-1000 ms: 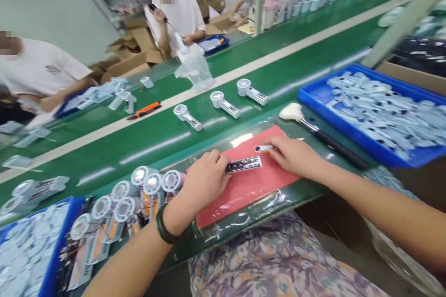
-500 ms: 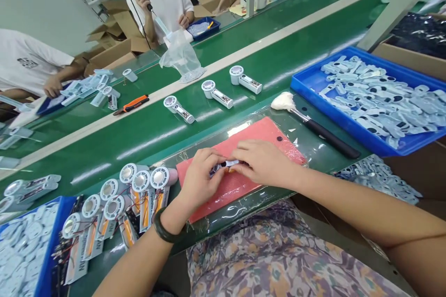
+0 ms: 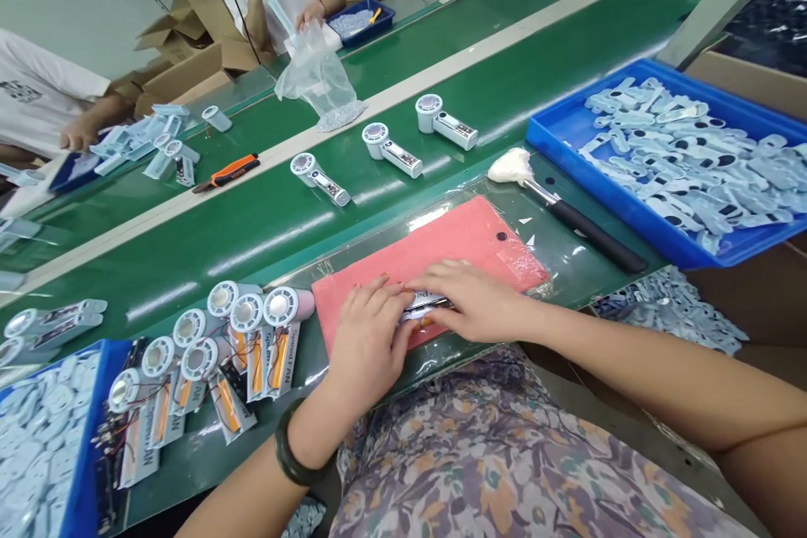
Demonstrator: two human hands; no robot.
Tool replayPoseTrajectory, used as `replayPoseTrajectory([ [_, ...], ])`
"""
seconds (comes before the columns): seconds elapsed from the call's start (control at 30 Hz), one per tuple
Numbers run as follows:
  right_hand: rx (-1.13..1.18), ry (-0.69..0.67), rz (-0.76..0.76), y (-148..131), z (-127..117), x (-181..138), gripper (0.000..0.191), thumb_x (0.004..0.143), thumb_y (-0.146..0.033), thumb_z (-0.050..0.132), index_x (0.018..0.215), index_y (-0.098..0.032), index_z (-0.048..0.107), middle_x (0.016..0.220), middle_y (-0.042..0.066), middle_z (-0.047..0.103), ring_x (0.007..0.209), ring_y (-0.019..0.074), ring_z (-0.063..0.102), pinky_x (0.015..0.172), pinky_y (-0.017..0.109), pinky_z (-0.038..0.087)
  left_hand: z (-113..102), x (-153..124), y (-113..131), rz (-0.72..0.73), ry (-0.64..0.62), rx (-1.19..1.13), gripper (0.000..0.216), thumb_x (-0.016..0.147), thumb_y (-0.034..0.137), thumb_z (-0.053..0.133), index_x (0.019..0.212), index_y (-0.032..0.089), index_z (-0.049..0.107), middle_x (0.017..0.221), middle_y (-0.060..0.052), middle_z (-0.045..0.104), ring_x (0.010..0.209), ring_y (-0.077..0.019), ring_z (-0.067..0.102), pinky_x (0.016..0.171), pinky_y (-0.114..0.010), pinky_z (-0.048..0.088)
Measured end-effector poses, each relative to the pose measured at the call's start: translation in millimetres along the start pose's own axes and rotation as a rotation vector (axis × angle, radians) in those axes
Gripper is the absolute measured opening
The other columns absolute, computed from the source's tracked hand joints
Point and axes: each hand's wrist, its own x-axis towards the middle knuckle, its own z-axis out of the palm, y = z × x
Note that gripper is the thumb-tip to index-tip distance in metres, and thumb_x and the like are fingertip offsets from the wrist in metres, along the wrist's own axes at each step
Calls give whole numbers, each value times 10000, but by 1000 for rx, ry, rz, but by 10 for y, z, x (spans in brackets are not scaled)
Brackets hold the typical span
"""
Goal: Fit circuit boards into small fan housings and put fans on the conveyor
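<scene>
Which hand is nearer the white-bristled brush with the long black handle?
Right. The right hand lies on the red foam pad, nearer the brush; the left hand lies further off, at the pad's left side.

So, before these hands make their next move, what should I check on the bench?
1. Left hand and right hand both on the fan handle: ok.
2. Red foam pad lying flat beneath the fan handle: ok.
3. Fan handle's seam closed: cannot tell, the fingers cover it.
4. Wired fan head close beside the left hand: ok.
5. Blue tray stocked with pale blue plastic parts: ok.
</scene>
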Motion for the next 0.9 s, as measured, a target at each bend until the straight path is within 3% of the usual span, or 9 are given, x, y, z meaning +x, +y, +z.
replayPoseTrajectory([
  [0.13,-69,21,9,6,47,22,370,1026,-278,521,1361,-179,643,1208,148,696,1156,316,610,1014,535,474,-13,83,-11,-41,-34,-37,211,992,226,554,1157,193,680,1175,-113,760,1211,-325,665,1051,-574,537],
  [0.3,-46,-39,-57,93,-15,22,465,990,-284,589,1443,-181,574,1271,138,675,1179,305,599,1039,511,467,-142,182,-75,-6,-146,-102,264,929,177,599,1177,196,689,1179,-86,763,1291,-317,612,1141,-568,483],
  [0.53,-47,12,-39,60,65,33,406,987,-263,564,1380,-180,619,1235,141,685,1173,316,588,1018,528,462,-83,139,-35,-7,-83,-33,237,946,178,551,1152,172,669,1160,-116,746,1097,-286,677,991,-495,554],
  [0.7,33,67,-52,78,55,-23,453,964,-274,610,1406,-177,598,1322,148,671,1246,309,590,1067,527,469,-163,197,24,24,-190,128,276,896,193,613,1167,190,667,1129,-115,737,1089,-306,654,970,-505,544],
  [0.8,43,201,-64,226,-149,-151,567,960,-299,622,1504,-192,506,1522,142,548,1410,281,497,1158,497,437,-346,338,-160,114,-247,289,283,833,129,596,1087,198,698,1060,-101,750,991,-297,682,929,-491,554],
  [0.9,-96,392,49,502,-552,-283,457,997,-290,562,1449,-224,569,1490,108,583,1394,255,518,1169,478,435,-606,666,-660,200,-185,515,340,814,94,535,1053,215,743,1086,-121,769,1131,-357,676,955,-544,546],
])
